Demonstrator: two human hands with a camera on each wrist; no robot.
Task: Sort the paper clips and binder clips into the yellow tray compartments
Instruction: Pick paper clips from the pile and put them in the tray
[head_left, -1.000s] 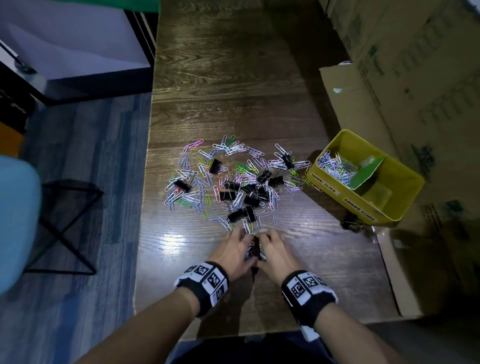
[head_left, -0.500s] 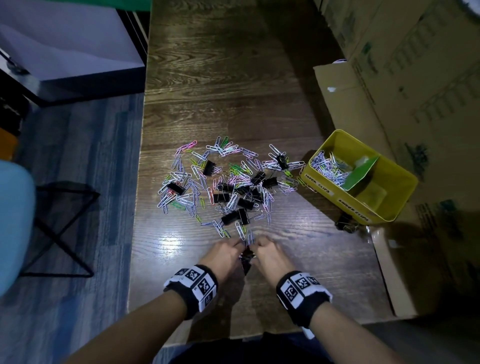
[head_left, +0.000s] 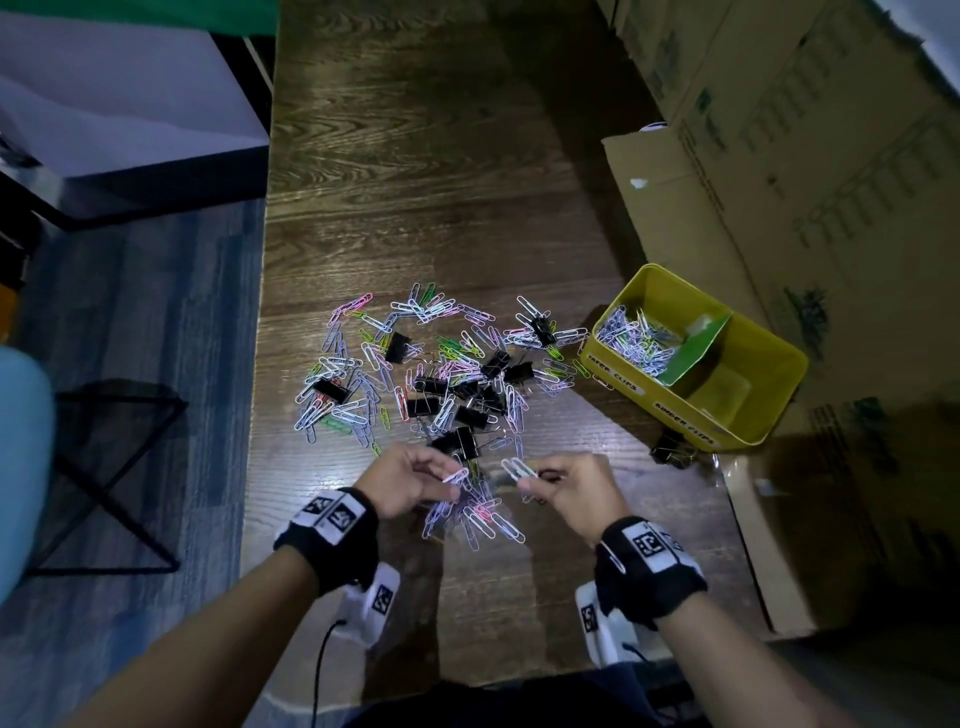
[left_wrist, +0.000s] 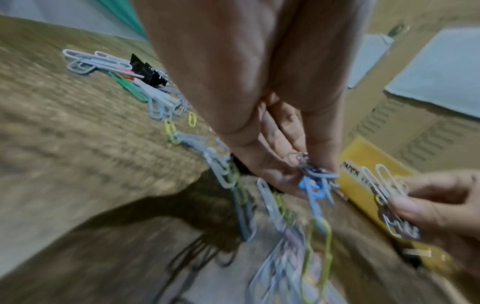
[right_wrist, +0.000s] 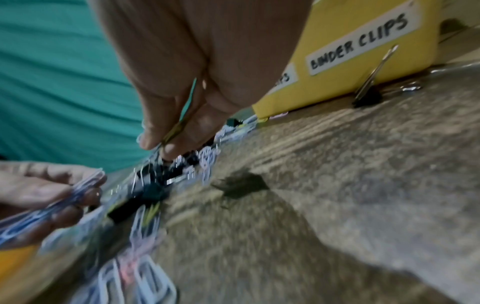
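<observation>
A mixed pile of coloured paper clips and black binder clips (head_left: 441, 374) lies mid-table. The yellow tray (head_left: 649, 395) stands at the right, split by a green divider (head_left: 696, 348); its left compartment holds paper clips (head_left: 634, 338). My left hand (head_left: 448, 480) pinches a bunch of paper clips (left_wrist: 314, 176) just above the table. My right hand (head_left: 530, 482) pinches a few white paper clips (head_left: 519, 470) beside it. A smaller heap of paper clips (head_left: 478, 514) lies under and between both hands. The wrist views are blurred.
One black binder clip (head_left: 670, 452) stands on the table against the tray's front wall, below the BINDER CLIPS label (right_wrist: 358, 41). Cardboard boxes (head_left: 779, 182) line the right side. The table's left edge (head_left: 260, 415) drops to the floor; a wire stool stands there.
Both hands were pressed together on the table at the pile's near edge. They have lifted and moved apart, each holding paper clips, with a small heap left below them.
</observation>
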